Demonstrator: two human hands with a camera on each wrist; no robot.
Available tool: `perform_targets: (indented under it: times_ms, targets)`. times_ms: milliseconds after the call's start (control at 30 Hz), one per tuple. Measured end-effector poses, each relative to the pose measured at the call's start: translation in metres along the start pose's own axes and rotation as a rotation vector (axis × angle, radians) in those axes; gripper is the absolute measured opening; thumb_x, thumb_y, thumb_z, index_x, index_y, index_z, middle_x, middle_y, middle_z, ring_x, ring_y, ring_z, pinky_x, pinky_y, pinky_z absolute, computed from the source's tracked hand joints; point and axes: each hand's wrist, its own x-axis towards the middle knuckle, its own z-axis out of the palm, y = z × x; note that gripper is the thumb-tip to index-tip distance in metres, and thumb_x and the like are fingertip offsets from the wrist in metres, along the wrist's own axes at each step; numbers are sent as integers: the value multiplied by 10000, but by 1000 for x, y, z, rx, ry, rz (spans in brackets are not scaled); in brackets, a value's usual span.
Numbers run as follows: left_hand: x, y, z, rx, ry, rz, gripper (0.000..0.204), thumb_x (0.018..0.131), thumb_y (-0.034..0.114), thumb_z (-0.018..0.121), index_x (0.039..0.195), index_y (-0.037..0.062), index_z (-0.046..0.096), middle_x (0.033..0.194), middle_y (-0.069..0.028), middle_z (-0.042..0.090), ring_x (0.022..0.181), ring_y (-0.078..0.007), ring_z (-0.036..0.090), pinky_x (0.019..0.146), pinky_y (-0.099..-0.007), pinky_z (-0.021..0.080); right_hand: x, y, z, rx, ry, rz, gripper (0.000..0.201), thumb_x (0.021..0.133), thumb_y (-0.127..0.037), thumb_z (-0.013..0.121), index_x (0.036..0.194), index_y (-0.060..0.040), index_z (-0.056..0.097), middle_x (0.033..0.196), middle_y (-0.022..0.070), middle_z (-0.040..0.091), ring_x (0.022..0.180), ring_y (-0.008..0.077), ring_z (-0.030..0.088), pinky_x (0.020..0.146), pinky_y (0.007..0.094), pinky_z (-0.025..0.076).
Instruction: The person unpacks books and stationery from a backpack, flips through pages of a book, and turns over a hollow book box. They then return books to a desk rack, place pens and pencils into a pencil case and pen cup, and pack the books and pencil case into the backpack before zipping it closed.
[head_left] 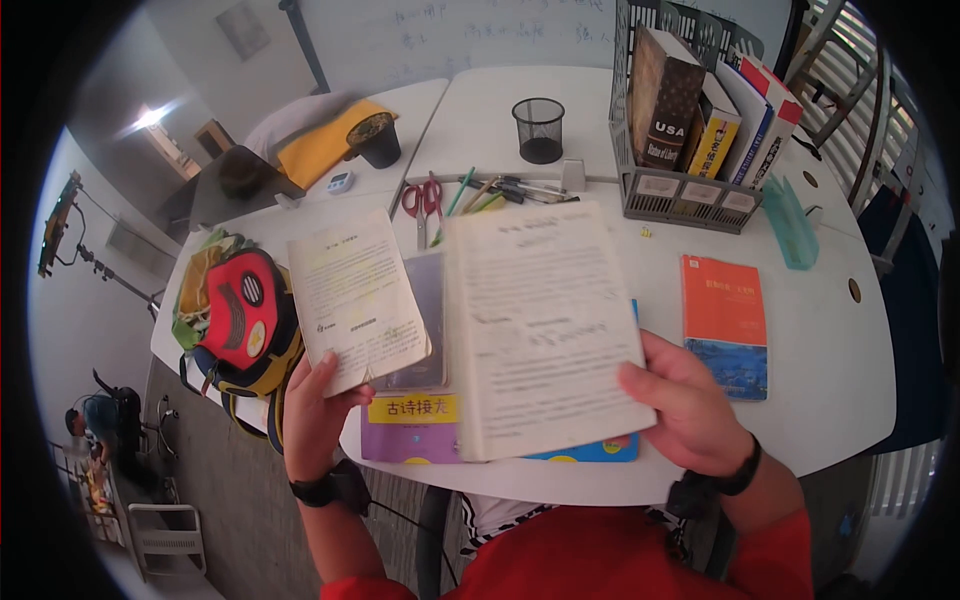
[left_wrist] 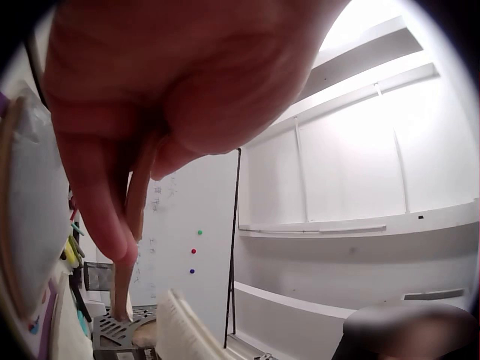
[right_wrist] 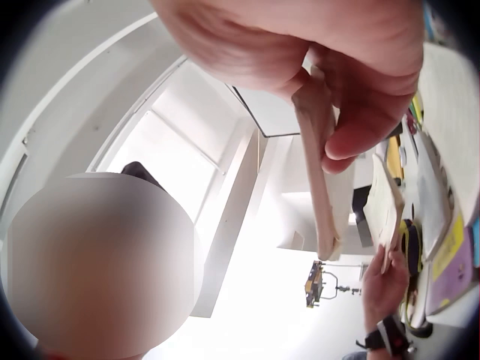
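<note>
Plainly, head view: left book lies left of right book, apart, long axes near to far, above the worktop.
Left hand: fingers clamped on left book's near end.
Right hand: fingers clamped on right book's near right edge.
Left wrist view: left book edge-on.
Right wrist view: right book edge-on, left book beyond.

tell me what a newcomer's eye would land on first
Probably the printed book in the right grip, front and centre, with another book in the left grip. Next, the red-fronted bag at the left edge of the table, then the orange-and-blue book at right.
</note>
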Motion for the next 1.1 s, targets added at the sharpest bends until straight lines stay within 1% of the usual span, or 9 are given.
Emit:
perform_targets:
  times_ms: [167, 233, 333, 700, 800, 867, 900, 1033, 1100]
  targets:
    - [11, 16, -1, -30, 217, 187, 344, 1101, 237, 554, 1308, -37, 549, 1054, -155, 722, 751, -225, 720, 665, -320, 614, 42, 21, 9, -121, -93, -30, 475, 1083, -194, 609, 1481, 25, 468, 1218, 131, 708, 912, 175, 716, 710, 316, 589]
    - [13, 22, -10, -107, 236, 270, 320, 1089, 239, 583, 1271, -22, 559, 1051, -148, 721, 753, -218, 712, 660, -324, 616, 43, 36, 1, -481, -72, 143, 592, 1057, -203, 649, 1546, 24, 404, 1226, 132, 724, 944, 165, 722, 757, 311, 602]
    - [12, 30, -2, -97, 202, 307, 305, 1095, 225, 565, 1269, -25, 560, 1052, -153, 720, 747, -226, 709, 658, -329, 615, 23, 38, -18, -673, -82, 102, 542, 1025, -196, 692, 1482, 37, 517, 1162, 139, 749, 950, 150, 725, 787, 299, 603]
    - [129, 20, 2, -158, -166, -181, 287, 1085, 274, 584, 1211, 16, 598, 983, -76, 697, 694, -188, 642, 599, -279, 522, -16, 5, -60, -579, 75, 108, 344, 1026, -74, 684, 1348, 43, 648, 1054, 97, 752, 936, 118, 723, 832, 267, 592]
    - [161, 17, 12, 395, -102, -149, 480, 1048, 335, 637, 1427, 52, 555, 968, -78, 713, 711, -160, 650, 621, -296, 531, -26, 13, -80, -634, 43, 29, 328, 1023, -112, 703, 1322, 20, 676, 1057, 92, 751, 954, 127, 713, 861, 272, 580]
    - [178, -11, -9, 1542, 318, 377, 665, 976, 374, 705, 1533, 81, 489, 1028, -196, 724, 889, -395, 731, 785, -493, 578, -37, 4, -86, -783, 125, -39, 324, 1021, -131, 711, 1315, 4, 684, 1057, 84, 754, 957, 122, 705, 862, 278, 575]
    - [149, 2, 22, 1713, 426, 492, 679, 934, 339, 748, 1513, 81, 505, 1100, -233, 701, 1014, -470, 697, 848, -525, 567, -42, 2, -88, -922, 173, -82, 320, 1019, -149, 719, 1307, -12, 693, 1056, 77, 756, 961, 117, 696, 863, 284, 570]
    - [127, 1, 30, 1596, 211, 641, 584, 904, 273, 791, 1410, 67, 586, 1186, -209, 672, 1038, -428, 694, 851, -507, 564, -63, -30, -104, -1184, 511, -191, 444, 883, -189, 844, 1273, -27, 709, 1011, 101, 735, 976, 206, 700, 872, 340, 557]
    - [102, 8, 49, 1519, 68, 631, 544, 896, 250, 803, 1369, 60, 614, 1205, -200, 665, 1026, -419, 695, 850, -503, 562, -76, -31, -125, -1461, 503, -329, 598, 777, -211, 909, 1304, -35, 689, 1179, 169, 674, 1164, 315, 647, 982, 394, 524]
